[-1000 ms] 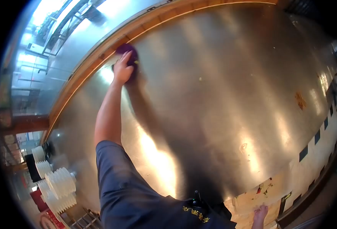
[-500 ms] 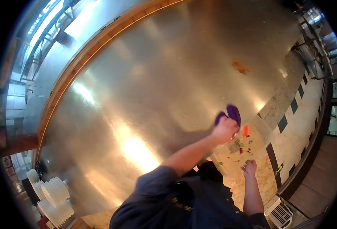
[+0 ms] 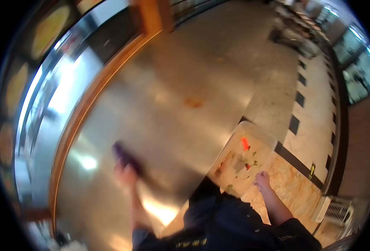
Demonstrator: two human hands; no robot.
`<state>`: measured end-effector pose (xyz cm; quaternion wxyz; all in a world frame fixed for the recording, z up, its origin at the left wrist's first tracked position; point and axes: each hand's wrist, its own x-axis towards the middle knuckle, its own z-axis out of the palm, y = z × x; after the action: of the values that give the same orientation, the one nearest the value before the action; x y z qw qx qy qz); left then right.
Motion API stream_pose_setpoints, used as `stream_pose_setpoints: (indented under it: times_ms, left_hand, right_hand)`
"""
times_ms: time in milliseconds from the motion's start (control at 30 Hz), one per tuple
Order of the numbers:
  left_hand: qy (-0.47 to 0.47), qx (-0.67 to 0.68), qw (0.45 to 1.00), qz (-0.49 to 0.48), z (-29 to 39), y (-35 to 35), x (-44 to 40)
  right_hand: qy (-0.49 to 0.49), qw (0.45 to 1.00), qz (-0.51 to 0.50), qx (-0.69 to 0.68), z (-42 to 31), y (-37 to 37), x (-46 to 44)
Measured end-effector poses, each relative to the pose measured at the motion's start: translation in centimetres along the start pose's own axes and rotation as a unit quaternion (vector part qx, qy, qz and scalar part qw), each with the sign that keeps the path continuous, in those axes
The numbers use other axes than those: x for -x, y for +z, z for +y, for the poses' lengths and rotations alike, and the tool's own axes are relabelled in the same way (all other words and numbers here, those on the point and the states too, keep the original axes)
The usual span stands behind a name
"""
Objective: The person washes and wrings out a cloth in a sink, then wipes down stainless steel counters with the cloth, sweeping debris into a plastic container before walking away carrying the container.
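Note:
A purple cloth (image 3: 128,158), blurred by motion, is in my left hand (image 3: 126,174) over the metal tabletop (image 3: 159,134). That hand is closed around the cloth, toward the table's left part. To the right, a translucent plastic tub (image 3: 263,138) tilts beside the table's edge. Green scraps and small red bits lie inside it, along with an orange-red piece (image 3: 245,144). My right hand (image 3: 262,180) is closed at the tub's near right rim, its fingers curled over it. A brownish stain (image 3: 194,102) marks the tabletop farther ahead.
A wooden border (image 3: 93,93) runs along the table's far left side. Pale floor with dark tiles (image 3: 294,124) stretches along the right. A white slatted plastic item (image 3: 338,210) stands at the lower right. Cluttered equipment (image 3: 296,33) is at the far end.
My left hand has swung left with the purple cloth, from above the tub to over the tabletop. My view has turned right, and the tub now shows more fully beside my right hand.

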<state>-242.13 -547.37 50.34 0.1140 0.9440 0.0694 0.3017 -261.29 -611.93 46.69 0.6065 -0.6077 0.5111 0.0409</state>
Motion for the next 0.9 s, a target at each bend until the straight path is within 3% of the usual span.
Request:
stream_pose_setpoints:
  times_ms: [33, 67, 100, 133, 233, 333, 467, 533, 567, 633, 667, 733, 767, 833, 900]
  left_hand:
    - [0.137, -0.134, 0.981, 0.027, -8.4, 2.0, 0.5]
    - [-0.102, -0.121, 0.986, -0.042, -8.1, 0.7, -0.7]
    - [-0.332, -0.146, 0.925, -0.116, -7.3, -0.9, -2.1]
    - [-0.378, -0.261, 0.874, -0.158, -5.5, -0.8, -5.1]
    - [-0.287, -0.18, 0.933, -0.124, -8.6, 4.9, -8.7]
    - [-0.095, -0.035, 0.986, -0.131, -7.6, 9.4, -12.5]
    - [0.153, 0.134, 0.957, -0.208, 5.7, 14.0, -14.1]
    - [0.238, 0.156, 0.923, -0.259, 15.7, 16.3, -14.0]
    - [0.22, 0.215, 0.905, -0.293, 20.7, 16.8, -13.7]
    - [0.337, 0.228, 0.87, -0.279, 31.5, 17.1, -11.3]
    - [0.342, 0.194, 0.841, -0.372, 37.5, 14.8, -10.0]
    - [0.38, 0.234, 0.79, -0.42, 44.7, 12.9, -3.2]
    - [0.39, 0.395, 0.743, -0.374, 46.6, 14.3, 1.7]
    - [0.334, 0.51, 0.704, -0.364, 51.2, 12.6, 6.3]
    - [0.228, 0.562, 0.702, -0.372, 52.1, 10.1, 6.5]
  right_hand:
    - [-0.002, 1.0, 0.017, 0.005, 0.6, 0.4, -0.4]
    - [0.0, 0.999, 0.035, 0.011, 0.8, 0.4, -0.9]
    - [0.004, 0.999, 0.042, 0.006, 0.3, 0.5, -0.8]
    - [0.009, 0.999, 0.042, 0.004, 0.0, 1.1, -0.1]
    - [-0.005, 0.998, 0.052, 0.032, -0.4, 1.5, 0.5]
    - [-0.012, 0.997, 0.067, 0.036, -0.5, 2.0, 0.8]
    - [-0.039, 0.997, 0.058, 0.037, 1.0, 0.6, 0.2]
    - [-0.041, 0.994, 0.081, 0.068, -0.3, 1.1, -3.0]
    - [-0.041, 0.991, 0.091, 0.084, -1.1, 1.3, -4.2]
    - [-0.04, 0.988, 0.105, 0.11, -2.8, 1.1, -6.7]
    - [-0.043, 0.985, 0.112, 0.122, -3.6, 1.0, -7.5]
    - [-0.075, 0.975, 0.115, 0.174, -3.8, 0.8, -7.5]
    - [-0.091, 0.969, 0.116, 0.199, -4.1, 0.5, -7.1]
    - [-0.068, 0.98, 0.104, 0.153, -6.3, -0.3, -5.5]
    - [-0.061, 0.986, 0.087, 0.128, -7.3, 0.0, -4.9]
